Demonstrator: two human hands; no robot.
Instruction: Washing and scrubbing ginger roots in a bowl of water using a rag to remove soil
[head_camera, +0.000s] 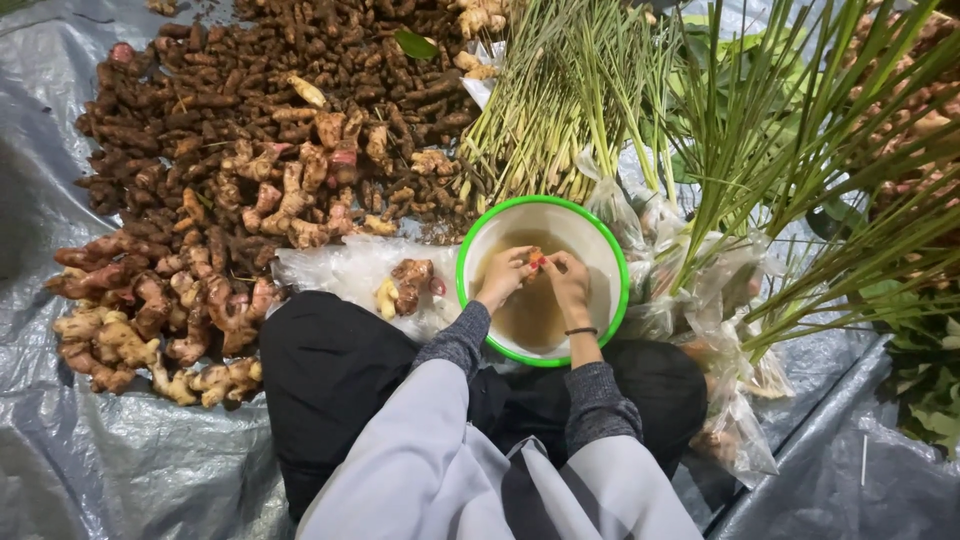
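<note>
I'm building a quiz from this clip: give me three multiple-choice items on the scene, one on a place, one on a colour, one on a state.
1. Where are both hands?
A. over the round green-rimmed white plastic basin
B. on the lemongrass stalks
C. on the grey tarp

2. What colour is the basin's rim?
A. red
B. green
C. blue

3. What does the basin hold?
A. nothing
B. dry soil
C. murky brownish water

Answers: 1 A, the left hand and right hand meet above the basin. 2 B, the rim is bright green. 3 C, brownish water shows beneath a small reddish root piece pinched between the hands.
</note>
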